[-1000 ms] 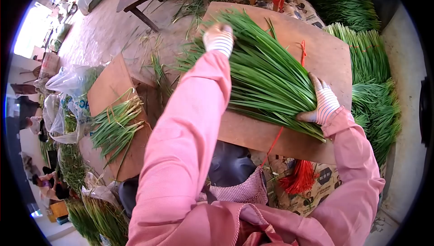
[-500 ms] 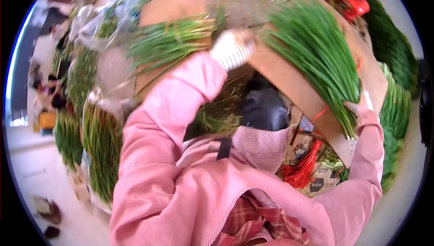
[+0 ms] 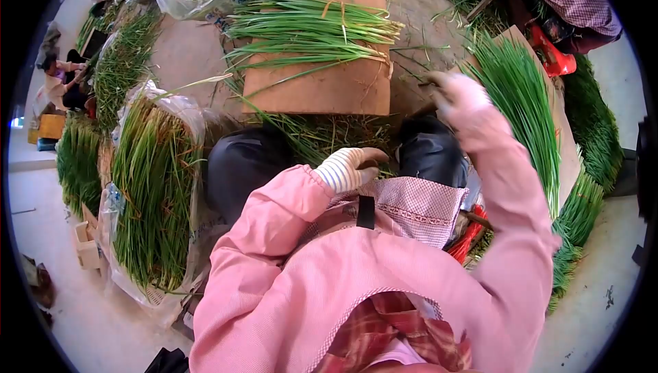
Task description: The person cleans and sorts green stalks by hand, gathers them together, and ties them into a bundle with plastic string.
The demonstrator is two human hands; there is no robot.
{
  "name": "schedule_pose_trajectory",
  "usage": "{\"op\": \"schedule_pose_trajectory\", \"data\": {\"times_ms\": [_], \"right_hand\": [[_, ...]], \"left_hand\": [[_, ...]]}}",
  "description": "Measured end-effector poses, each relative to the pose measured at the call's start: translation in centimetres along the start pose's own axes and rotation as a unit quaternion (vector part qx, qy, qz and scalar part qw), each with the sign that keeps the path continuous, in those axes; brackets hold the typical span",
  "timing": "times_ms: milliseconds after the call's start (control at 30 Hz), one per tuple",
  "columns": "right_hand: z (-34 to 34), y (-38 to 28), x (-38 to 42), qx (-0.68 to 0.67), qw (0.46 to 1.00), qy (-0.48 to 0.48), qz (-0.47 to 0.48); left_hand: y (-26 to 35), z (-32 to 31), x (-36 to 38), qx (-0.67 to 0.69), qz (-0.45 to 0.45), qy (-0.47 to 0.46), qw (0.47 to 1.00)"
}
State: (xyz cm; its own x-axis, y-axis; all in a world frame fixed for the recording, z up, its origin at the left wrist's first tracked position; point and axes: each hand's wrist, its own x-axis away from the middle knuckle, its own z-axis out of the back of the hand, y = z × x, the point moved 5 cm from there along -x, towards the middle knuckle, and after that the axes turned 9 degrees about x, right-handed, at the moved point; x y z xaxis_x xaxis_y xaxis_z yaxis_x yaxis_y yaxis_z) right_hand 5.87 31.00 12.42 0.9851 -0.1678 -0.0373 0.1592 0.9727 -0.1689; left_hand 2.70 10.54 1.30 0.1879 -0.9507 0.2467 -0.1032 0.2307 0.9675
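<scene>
Left hand (image 3: 351, 169) curled loosely, empty — right hand (image 3: 458, 93) (blurred, grip unclear) beside the chives (image 3: 522, 102)

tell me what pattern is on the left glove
The left hand wears a white knit glove with thin dark stripes at the cuff, seen in the head view.

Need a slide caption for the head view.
Gloved left hand rests at lap; right hand reaches beside green chives on board.

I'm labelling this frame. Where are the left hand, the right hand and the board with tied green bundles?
left hand (image 3: 351, 169), head view, back of glove.
right hand (image 3: 458, 92), head view, blurred glove.
board (image 3: 329, 88), head view, bare lower part.
</scene>
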Motion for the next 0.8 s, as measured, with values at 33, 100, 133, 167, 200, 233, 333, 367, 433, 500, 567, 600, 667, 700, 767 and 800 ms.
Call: {"op": "schedule_pose_trajectory", "data": {"times_ms": [33,100,133,167,200,233,333,367,433,500,567,600,667,700,767,800], "right_hand": [[-2.8,-0.6,-2.9,0.013,0.999,0.018,0.033],[-6.1,-1.8,-7.5,0.056,0.998,0.012,0.014],[-7.4,-2.0,-9.2,0.056,0.998,0.008,0.015],[-8.5,-2.1,-10.6,0.095,0.995,0.016,0.003],[-9.6,-2.2,-11.5,0.133,0.991,0.024,-0.008],[-10.9,-2.4,-12.0,0.132,0.991,0.019,-0.005],[-12.5,-2.3,-13.4,0.229,0.969,-0.034,-0.086],[-12.5,-2.4,-13.8,0.231,0.969,-0.036,-0.082],[-12.2,-2.6,-14.1,0.226,0.968,-0.074,-0.077],[-9.4,-3.8,-14.0,0.187,0.966,-0.150,-0.093],[-8.1,-3.3,-13.1,0.075,0.995,-0.041,-0.050],[-7.0,-3.2,-12.4,-0.003,0.997,0.002,-0.072],[-8.5,-1.6,-10.7,-0.314,0.929,-0.047,-0.191],[-8.9,-2.2,-8.9,-0.450,0.829,-0.131,-0.306],[-10.0,-2.3,-6.7,-0.460,0.811,-0.190,-0.307],[-10.0,-2.9,-5.6,-0.534,0.750,-0.221,-0.322]], "left_hand": [[-0.1,0.0,0.1,0.029,0.027,-0.008,0.999],[1.0,0.5,0.8,0.053,0.042,-0.009,0.998],[0.7,1.0,1.1,0.056,0.047,-0.007,0.997],[0.6,1.5,1.5,0.061,0.037,0.005,0.997],[-0.2,2.1,1.6,0.098,0.045,0.015,0.994],[-0.8,2.6,1.8,0.135,0.053,0.024,0.989],[-0.7,4.6,1.9,0.108,0.022,0.086,0.990],[-0.5,5.1,1.5,0.127,0.007,0.098,0.987],[-0.3,5.4,1.0,0.189,-0.004,0.114,0.975],[0.2,5.8,1.3,0.210,-0.034,0.126,0.969],[-0.1,5.7,2.0,0.256,-0.013,0.114,0.960],[-0.4,5.8,2.3,0.260,-0.025,0.121,0.958],[-1.0,6.0,2.5,0.210,-0.026,0.134,0.968],[-1.3,6.0,2.5,0.187,-0.013,0.136,0.973],[-1.4,5.4,2.8,0.163,-0.023,0.133,0.977],[-1.0,5.1,3.1,0.182,-0.032,0.117,0.976]]}}
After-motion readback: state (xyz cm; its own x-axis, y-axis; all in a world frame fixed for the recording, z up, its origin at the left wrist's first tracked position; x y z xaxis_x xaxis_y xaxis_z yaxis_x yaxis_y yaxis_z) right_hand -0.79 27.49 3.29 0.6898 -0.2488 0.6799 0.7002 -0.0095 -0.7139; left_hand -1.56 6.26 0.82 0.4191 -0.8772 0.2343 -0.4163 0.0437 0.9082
